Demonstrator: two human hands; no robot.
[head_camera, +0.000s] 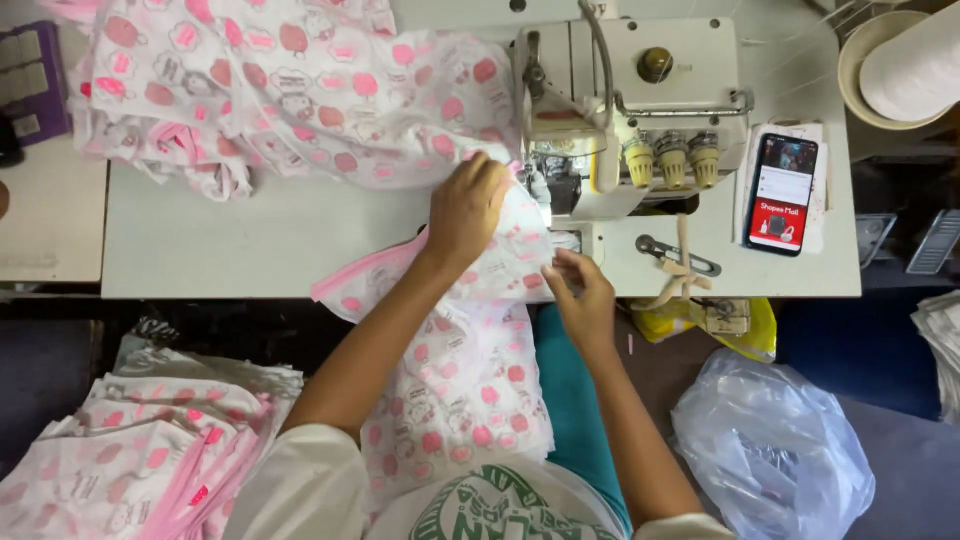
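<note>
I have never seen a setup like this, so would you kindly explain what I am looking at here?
This single picture comes from a camera worn on a person's head, looking down at their own two bare hands at a work table. The white machine is a sewing machine with thread cones. The left hand presses flat on a white fabric piece with pink print near the needle area; the right hand pinches its edge. More of the same fabric is heaped on the table and stacked lower left. A phone lies right of the machine, and a clear plastic bag sits below.
</note>
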